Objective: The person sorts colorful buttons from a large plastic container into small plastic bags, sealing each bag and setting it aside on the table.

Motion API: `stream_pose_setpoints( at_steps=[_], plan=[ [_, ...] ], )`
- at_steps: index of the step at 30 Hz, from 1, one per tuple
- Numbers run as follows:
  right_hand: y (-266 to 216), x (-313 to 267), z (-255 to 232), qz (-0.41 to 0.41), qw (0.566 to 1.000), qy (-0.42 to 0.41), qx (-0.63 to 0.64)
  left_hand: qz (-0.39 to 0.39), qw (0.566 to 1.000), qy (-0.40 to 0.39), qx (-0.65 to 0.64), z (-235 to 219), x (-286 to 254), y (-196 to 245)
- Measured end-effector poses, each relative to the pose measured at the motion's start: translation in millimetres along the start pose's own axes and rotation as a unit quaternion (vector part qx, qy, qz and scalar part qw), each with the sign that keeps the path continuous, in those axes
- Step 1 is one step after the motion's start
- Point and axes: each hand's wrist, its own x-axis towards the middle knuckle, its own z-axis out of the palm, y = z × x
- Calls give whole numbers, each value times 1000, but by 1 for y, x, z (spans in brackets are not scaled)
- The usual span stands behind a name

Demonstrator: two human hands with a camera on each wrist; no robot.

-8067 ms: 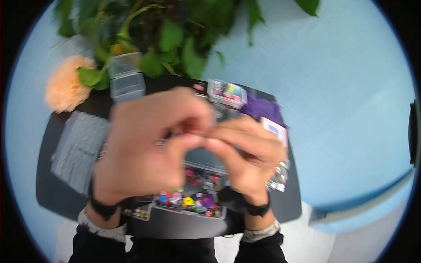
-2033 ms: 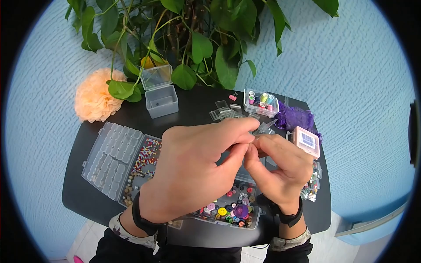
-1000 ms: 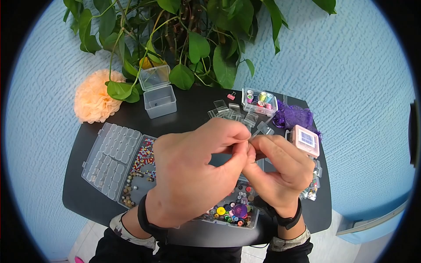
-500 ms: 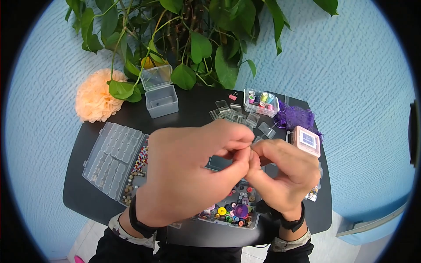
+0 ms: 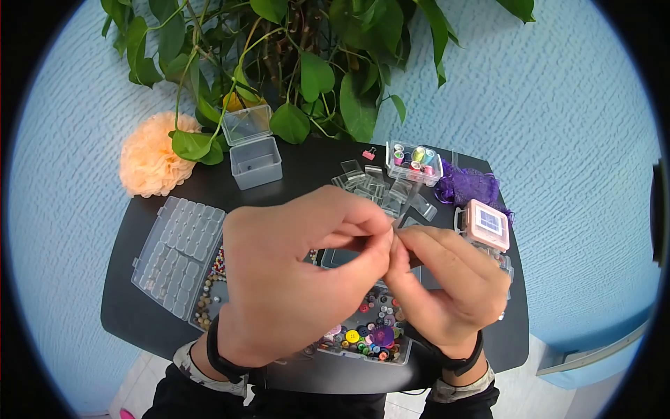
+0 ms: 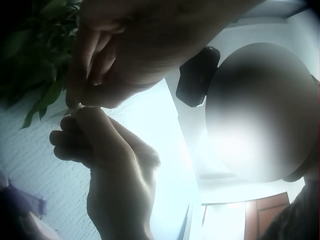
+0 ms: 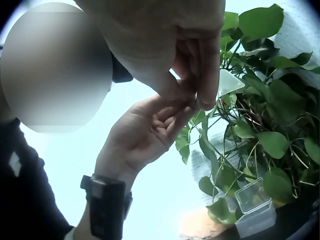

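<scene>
Both hands meet fingertip to fingertip above the dark table [image 5: 481,342]. My left hand [image 5: 300,272] pinches between thumb and forefinger, and my right hand [image 5: 453,286] pinches right against it. A thin, clear plastic piece [image 5: 408,204] sticks up from the joined fingertips. In the right wrist view a pale see-through piece [image 7: 230,82] shows beside the fingertips; its exact kind I cannot tell. Most of it is hidden by the fingers. Under the hands lies an open case of colourful buttons [image 5: 370,342], partly covered by the left hand.
An open bead organizer [image 5: 174,258] lies at left, beside a peach paper pompom [image 5: 157,157]. Behind stand an open clear box [image 5: 256,164], loose clear plastic pieces [image 5: 363,183] and a box of thread spools [image 5: 415,164]. Purple netting [image 5: 467,185] and a pink-lidded box [image 5: 486,225] sit at right.
The hands stay joined, with small shifts of the fingers. The left hand has drifted slightly left and the clear piece now shows more plainly above the fingertips. Things on the table have not moved.
</scene>
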Motion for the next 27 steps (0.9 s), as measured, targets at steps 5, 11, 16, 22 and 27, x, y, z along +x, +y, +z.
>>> stream_pose_setpoints(
  at_steps=[5, 11, 16, 22, 27],
  plan=[
    [-2, 3, -6, 48, 998, -13, 45, -22, 1000, -19, 2, -3, 3, -1],
    [1, 2, -4, 29, 999, -8, 39, 14, 1000, -18, 18, -5, 1, -1],
    [-1, 3, -4, 23, 1000, -9, 19, 23, 999, -20, 30, -4, -1, 2],
    [7, 4, -4, -7, 999, -12, -29, 21, 998, -25, 47, -3, -6, 7],
    [0, 6, -13, 16, 999, -26, 17, 31, 997, 1, 73, -6, -5, 10]
  ],
)
